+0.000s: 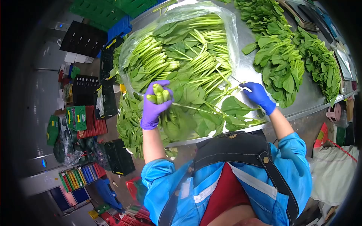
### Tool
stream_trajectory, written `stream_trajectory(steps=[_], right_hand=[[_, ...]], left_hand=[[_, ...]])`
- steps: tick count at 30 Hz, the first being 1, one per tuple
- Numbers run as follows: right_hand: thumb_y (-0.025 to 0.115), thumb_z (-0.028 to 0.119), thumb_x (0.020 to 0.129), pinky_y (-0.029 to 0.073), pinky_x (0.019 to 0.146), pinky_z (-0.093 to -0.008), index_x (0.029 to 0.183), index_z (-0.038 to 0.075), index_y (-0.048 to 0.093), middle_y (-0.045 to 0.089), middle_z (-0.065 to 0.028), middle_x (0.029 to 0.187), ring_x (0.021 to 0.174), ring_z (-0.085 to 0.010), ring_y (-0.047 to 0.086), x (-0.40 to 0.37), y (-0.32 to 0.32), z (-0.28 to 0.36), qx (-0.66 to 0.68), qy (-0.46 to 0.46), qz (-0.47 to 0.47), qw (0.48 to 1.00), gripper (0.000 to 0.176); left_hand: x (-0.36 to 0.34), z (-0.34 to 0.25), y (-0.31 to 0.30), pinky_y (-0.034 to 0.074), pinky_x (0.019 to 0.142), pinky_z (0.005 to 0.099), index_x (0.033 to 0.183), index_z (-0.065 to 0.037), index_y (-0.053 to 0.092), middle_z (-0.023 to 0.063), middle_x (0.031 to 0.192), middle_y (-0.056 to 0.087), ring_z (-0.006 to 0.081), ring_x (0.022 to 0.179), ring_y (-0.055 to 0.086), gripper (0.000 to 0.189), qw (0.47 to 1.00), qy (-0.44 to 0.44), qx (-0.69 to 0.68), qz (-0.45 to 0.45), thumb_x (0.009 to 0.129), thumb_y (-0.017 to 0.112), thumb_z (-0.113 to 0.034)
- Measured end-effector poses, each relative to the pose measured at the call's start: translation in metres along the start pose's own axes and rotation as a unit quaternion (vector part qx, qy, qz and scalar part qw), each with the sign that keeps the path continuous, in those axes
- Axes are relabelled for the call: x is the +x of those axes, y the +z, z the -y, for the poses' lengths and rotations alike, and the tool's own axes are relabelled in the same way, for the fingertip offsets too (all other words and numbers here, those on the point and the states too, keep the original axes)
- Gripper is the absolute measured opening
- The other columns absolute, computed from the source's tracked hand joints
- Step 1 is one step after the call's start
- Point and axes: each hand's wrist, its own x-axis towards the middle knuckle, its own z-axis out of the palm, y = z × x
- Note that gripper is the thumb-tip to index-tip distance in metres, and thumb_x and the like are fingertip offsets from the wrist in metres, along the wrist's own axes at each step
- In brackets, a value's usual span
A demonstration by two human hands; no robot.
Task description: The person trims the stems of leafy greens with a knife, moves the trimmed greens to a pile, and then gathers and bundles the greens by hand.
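My left hand (155, 107), in a purple glove, is closed around a bunch of leafy greens (160, 95). The cut stem ends point up out of the fist and the leaves hang below, blurred. In its purple-blue glove, my right hand (258, 97) grips what looks like a small knife (236, 80), its thin blade pointing left toward the stems. Between and beyond my hands, a large clear plastic bag (233, 35) lies open, full of leafy green stems (203, 56). Loose leaves (235, 106) lie near the table's front edge, left of my right hand.
Piles of greens (279, 67) stand to the right on the metal table (245, 64), with another pile (132, 124) at the left. Stacked crates (102, 11) are at the back left. Black crates (117, 156) stand on the floor at left. A red dustpan (321, 135) is at right.
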Motion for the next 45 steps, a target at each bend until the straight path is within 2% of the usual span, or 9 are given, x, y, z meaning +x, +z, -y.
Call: stream_trajectory(steps=[9, 14, 19, 22, 25, 32, 36, 39, 45], right_hand=[[0.064, 0.015, 0.073, 0.049, 0.071, -0.0404, 0.093, 0.010, 0.067, 0.065, -0.0132, 0.084, 0.080, -0.0340, 0.062, 0.017, 0.039, -0.010, -0.058, -0.007, 0.106, 0.993, 0.022], [0.069, 0.018, 0.077, 0.045, 0.064, -0.0282, 0.095, 0.008, 0.070, 0.069, -0.0063, 0.082, 0.068, -0.0128, 0.058, 0.016, -0.029, 0.060, 0.148, 0.088, 0.154, 0.973, 0.021], [0.068, 0.018, 0.079, 0.045, 0.061, -0.0268, 0.095, 0.007, 0.070, 0.069, -0.0061, 0.082, 0.063, -0.0122, 0.056, 0.019, -0.043, 0.105, 0.153, 0.045, 0.141, 0.977, 0.020], [0.061, 0.016, 0.086, 0.043, 0.053, -0.0205, 0.109, 0.008, 0.066, 0.065, -0.0021, 0.077, 0.059, -0.0050, 0.052, 0.017, -0.048, 0.123, 0.292, 0.115, 0.078, 0.946, 0.025], [0.059, 0.007, 0.082, 0.051, 0.062, -0.0287, 0.121, 0.009, 0.058, 0.069, -0.0117, 0.087, 0.072, -0.0165, 0.066, 0.013, -0.020, 0.091, 0.114, -0.018, -0.053, 0.992, 0.039], [0.057, 0.007, 0.077, 0.050, 0.065, -0.0389, 0.121, 0.013, 0.058, 0.065, -0.0153, 0.082, 0.073, -0.0331, 0.064, 0.009, -0.005, 0.102, 0.043, -0.023, -0.046, 0.998, 0.044], [0.055, 0.008, 0.079, 0.050, 0.066, -0.0388, 0.118, 0.012, 0.060, 0.066, -0.0138, 0.081, 0.073, -0.0328, 0.064, 0.006, 0.001, 0.084, 0.036, 0.014, -0.037, 0.999, 0.040], [0.054, 0.009, 0.081, 0.050, 0.067, -0.0388, 0.113, 0.011, 0.063, 0.066, -0.0149, 0.080, 0.073, -0.0323, 0.064, -0.001, -0.009, 0.065, 0.071, 0.050, 0.123, 0.989, 0.034], [0.058, 0.020, 0.086, 0.047, 0.061, -0.0280, 0.111, 0.009, 0.065, 0.064, -0.0117, 0.072, 0.061, -0.0130, 0.060, 0.010, -0.050, 0.127, 0.249, 0.127, 0.131, 0.951, 0.028]], left_hand=[[0.005, 0.018, 0.006, 0.046, 0.083, 0.0286, 0.101, -0.004, 0.054, 0.0074, 0.099, 0.063, 0.0155, 0.091, 0.059, 0.041, 0.999, -0.027, 0.016, 0.030, 0.064, 0.069, 0.000], [0.005, 0.020, 0.037, 0.046, 0.088, 0.0293, 0.102, -0.004, 0.059, 0.0100, 0.116, 0.059, 0.0181, 0.108, 0.055, 0.043, 0.983, -0.121, 0.053, 0.131, 0.060, 0.068, 0.001], [0.013, 0.047, 0.100, 0.041, 0.096, 0.0328, 0.119, -0.008, 0.058, 0.0103, 0.118, 0.056, 0.0224, 0.109, 0.055, 0.062, 0.936, 0.049, 0.143, 0.317, 0.058, 0.070, -0.006], [0.015, 0.047, 0.113, 0.040, 0.097, 0.0337, 0.118, -0.009, 0.059, 0.0129, 0.120, 0.054, 0.0269, 0.110, 0.054, 0.062, 0.928, 0.063, 0.203, 0.306, 0.057, 0.070, -0.009], [0.015, 0.048, 0.110, 0.041, 0.097, 0.0371, 0.117, -0.008, 0.057, 0.0190, 0.123, 0.051, 0.0354, 0.112, 0.051, 0.062, 0.941, 0.061, 0.205, 0.264, 0.057, 0.071, -0.015], [0.010, 0.031, 0.114, 0.041, 0.095, 0.0351, 0.122, -0.010, 0.054, 0.0150, 0.116, 0.056, 0.0292, 0.108, 0.054, 0.066, 0.942, 0.008, 0.181, 0.281, 0.058, 0.069, -0.011], [0.004, 0.031, 0.105, 0.040, 0.097, 0.0327, 0.127, -0.012, 0.052, 0.0121, 0.122, 0.055, 0.0238, 0.110, 0.054, 0.070, 0.944, 0.009, 0.171, 0.281, 0.059, 0.067, -0.007], [0.003, 0.026, 0.089, 0.038, 0.099, 0.0328, 0.130, -0.013, 0.051, 0.0116, 0.127, 0.053, 0.0231, 0.113, 0.052, 0.073, 0.955, 0.002, 0.186, 0.230, 0.059, 0.067, -0.007], [0.014, 0.009, 0.078, 0.036, 0.102, 0.0362, 0.127, -0.005, 0.051, 0.0132, 0.129, 0.052, 0.0251, 0.120, 0.048, 0.069, 0.954, 0.031, 0.102, 0.281, 0.061, 0.071, -0.009]])
